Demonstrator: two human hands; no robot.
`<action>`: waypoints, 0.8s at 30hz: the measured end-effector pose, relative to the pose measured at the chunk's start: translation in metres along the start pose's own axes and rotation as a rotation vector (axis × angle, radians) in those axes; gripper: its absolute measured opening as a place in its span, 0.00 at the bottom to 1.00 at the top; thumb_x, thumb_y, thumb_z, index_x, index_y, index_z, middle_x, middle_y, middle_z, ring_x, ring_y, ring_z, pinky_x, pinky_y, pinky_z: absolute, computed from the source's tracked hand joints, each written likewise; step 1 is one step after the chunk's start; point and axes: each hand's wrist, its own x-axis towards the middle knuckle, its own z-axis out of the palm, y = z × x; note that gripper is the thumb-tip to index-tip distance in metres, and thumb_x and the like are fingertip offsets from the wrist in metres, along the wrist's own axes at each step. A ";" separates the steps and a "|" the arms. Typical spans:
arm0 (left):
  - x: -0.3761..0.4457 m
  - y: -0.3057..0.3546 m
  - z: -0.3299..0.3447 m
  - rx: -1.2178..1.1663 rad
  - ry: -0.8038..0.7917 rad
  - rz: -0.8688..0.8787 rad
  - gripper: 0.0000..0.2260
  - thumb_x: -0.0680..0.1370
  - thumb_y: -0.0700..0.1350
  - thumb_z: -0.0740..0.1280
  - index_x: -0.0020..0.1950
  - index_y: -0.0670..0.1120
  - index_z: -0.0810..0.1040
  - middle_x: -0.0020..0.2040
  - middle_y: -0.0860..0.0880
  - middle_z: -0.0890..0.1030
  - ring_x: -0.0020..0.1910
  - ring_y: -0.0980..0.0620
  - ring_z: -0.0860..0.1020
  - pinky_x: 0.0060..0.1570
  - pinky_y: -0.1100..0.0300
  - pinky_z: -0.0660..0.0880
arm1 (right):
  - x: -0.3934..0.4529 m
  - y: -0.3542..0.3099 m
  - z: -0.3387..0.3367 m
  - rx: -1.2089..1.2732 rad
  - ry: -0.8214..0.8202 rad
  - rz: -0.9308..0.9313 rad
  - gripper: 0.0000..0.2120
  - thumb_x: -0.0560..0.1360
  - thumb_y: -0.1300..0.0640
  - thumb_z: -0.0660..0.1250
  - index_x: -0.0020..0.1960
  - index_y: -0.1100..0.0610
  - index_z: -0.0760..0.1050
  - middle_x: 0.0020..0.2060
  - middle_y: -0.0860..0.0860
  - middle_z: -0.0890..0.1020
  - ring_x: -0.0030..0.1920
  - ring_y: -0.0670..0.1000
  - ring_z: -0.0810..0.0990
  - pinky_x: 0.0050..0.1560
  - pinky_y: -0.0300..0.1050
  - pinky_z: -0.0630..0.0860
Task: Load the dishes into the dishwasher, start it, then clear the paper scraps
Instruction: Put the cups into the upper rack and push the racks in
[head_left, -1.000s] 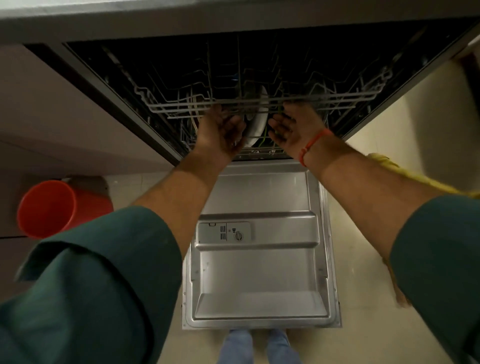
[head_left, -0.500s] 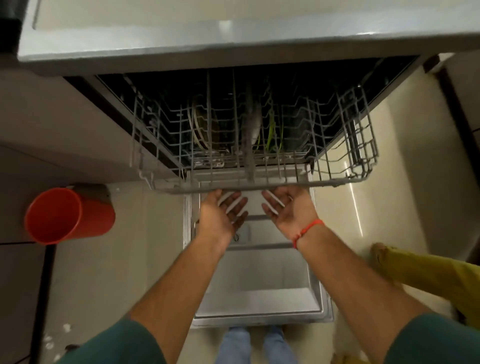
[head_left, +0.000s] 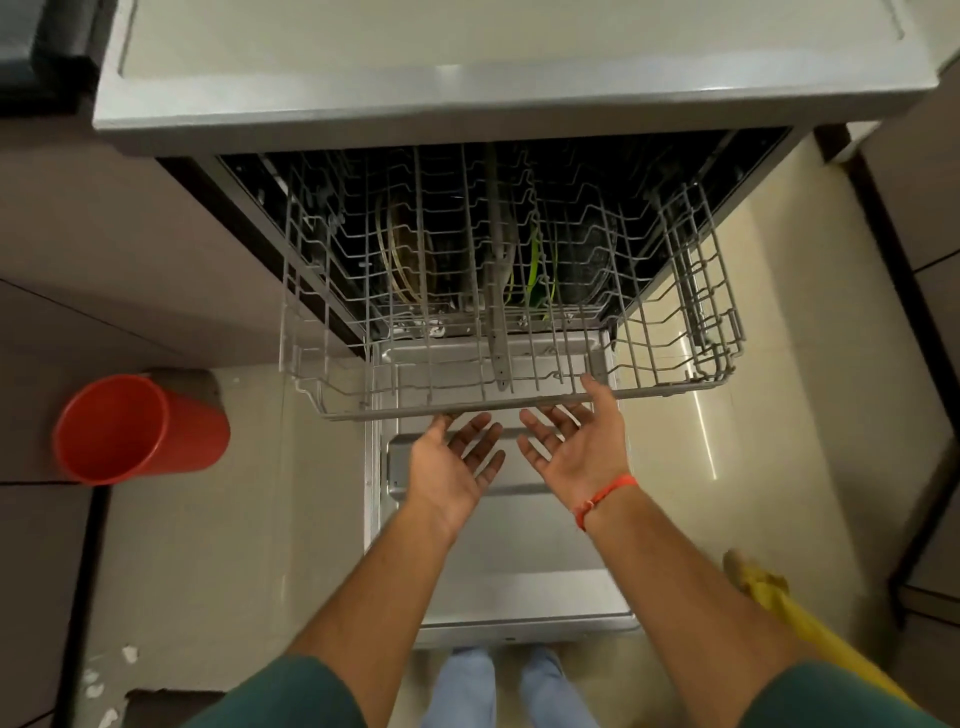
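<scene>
Head view: upper rack drawn out, both hands open beneath its front edge

Head camera looks down on the dishwasher with its door lying flat and open toward 6 o'clock. Its upper rack is pulled out over the door and carries no dishes that can be made out. Through its wires, deeper inside, plates stand on edge, with something green beside them toward 3 o'clock.

Just below the rack's front rail, the left hand and right hand are palm-up with fingers spread; each grip is open and holds nothing. The right fingertips reach the rail, though contact is unclear. A red thread circles the right wrist.

Paper scraps lie on the floor at 7 o'clock. At 9 o'clock an orange bucket lies tipped on its side. A yellow cloth sits at 4 o'clock.
</scene>
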 end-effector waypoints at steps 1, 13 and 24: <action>0.001 0.000 0.000 -0.001 0.004 0.000 0.11 0.85 0.49 0.55 0.60 0.49 0.75 0.52 0.45 0.84 0.54 0.45 0.83 0.50 0.48 0.76 | 0.002 0.001 0.002 -0.031 0.017 -0.014 0.20 0.74 0.40 0.69 0.60 0.50 0.75 0.53 0.52 0.81 0.54 0.55 0.84 0.54 0.54 0.77; 0.002 -0.010 0.004 0.079 0.103 0.010 0.07 0.86 0.45 0.58 0.56 0.48 0.75 0.43 0.48 0.82 0.50 0.47 0.84 0.47 0.47 0.77 | 0.003 -0.006 0.008 -0.278 0.137 -0.075 0.09 0.80 0.53 0.59 0.49 0.57 0.74 0.47 0.57 0.82 0.51 0.56 0.84 0.56 0.60 0.79; -0.029 -0.041 -0.022 0.095 0.181 -0.074 0.12 0.86 0.43 0.55 0.47 0.45 0.75 0.43 0.46 0.81 0.47 0.48 0.83 0.53 0.48 0.76 | -0.018 0.011 -0.032 -0.281 0.177 0.028 0.07 0.79 0.57 0.57 0.45 0.56 0.72 0.49 0.59 0.84 0.51 0.58 0.83 0.57 0.60 0.79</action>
